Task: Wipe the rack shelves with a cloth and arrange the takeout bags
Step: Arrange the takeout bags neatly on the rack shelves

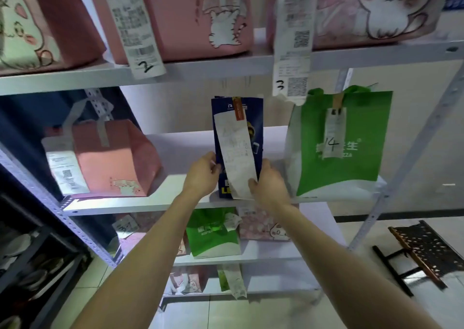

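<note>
blue bag (252,107) appears to stand upright near the front edge of the middle shelf (180,152). its long axis runs 12 to 6 o'clock, and a long receipt (236,152) hangs down its front from a tag at the top.

the bag sits between the two hands. the left hand (200,175) is at its 9 o'clock edge, with fingers (213,157) curled round that edge. the right hand (270,185) is at its 4 o'clock corner, thumb laid over the receipt's lower end, the other fingers hidden behind the bag. both grip it low down, and neither arm is clearly nearer.

with a hold near the base of a tall bag, i judge that any slide should keep it vertical, or the top may tip.

at 3 o'clock a green bag (346,167) stands just beside the right hand, leaving little room that way. at 9 o'clock a pink bag (113,157) sits well apart, with bare shelf between. the freer way seems to be toward 9 o'clock, or straight back toward the wall.
</note>
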`<state>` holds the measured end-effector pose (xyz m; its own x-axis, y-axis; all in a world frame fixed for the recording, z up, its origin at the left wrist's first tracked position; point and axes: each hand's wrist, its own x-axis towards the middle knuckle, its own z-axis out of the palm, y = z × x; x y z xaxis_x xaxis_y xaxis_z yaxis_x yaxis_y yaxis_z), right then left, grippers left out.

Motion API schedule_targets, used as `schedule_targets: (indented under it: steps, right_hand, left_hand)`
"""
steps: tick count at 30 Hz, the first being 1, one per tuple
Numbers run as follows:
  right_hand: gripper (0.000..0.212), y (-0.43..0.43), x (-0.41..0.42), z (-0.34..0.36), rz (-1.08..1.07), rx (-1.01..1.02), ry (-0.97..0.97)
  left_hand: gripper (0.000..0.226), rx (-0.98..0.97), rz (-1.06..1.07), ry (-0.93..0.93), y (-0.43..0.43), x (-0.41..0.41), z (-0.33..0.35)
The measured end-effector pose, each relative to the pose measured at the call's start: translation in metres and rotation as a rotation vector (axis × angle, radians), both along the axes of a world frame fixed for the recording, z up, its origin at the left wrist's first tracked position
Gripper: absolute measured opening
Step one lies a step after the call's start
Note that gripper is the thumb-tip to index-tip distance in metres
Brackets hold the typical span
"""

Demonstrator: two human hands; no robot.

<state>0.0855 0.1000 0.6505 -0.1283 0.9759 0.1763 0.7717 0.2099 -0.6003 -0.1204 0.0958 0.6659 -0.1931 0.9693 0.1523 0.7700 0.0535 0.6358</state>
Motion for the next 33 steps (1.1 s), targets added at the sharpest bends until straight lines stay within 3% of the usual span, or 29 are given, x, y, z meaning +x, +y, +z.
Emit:
schedule_targets:
  steps: [9, 17, 22, 25, 33]
  right_hand:
    - [0.039, -0.015, -0.142, -0.004, 0.203, -0.056, 0.024]
    - [0.048, -0.01, -0.172, -0.004, 0.197, -0.075, 0.057]
    - [0.051, -0.014, -0.14, -0.007, 0.151, -0.068, 0.097]
    - [0.046, -0.014, -0.103, -0.006, 0.149, -0.018, 0.069]
    - [0.047, -0.011, 0.03, 0.02, 0.275, -0.115, -0.199]
  left_hand:
    - [0.019, 0.074, 0.191, 0.02, -0.055, -0.13, -0.003]
    - [0.005, 0.109, 0.21, 0.108, -0.057, -0.156, 0.0]
    - [0.014, 0.246, 0.34, 0.106, -0.065, -0.148, 0.015]
    - [0.013, 0.321, 0.291, 0.147, -0.066, -0.124, 0.027]
    - [0.011, -0.006, -0.179, 0.324, -0.034, -0.003, 0.039]
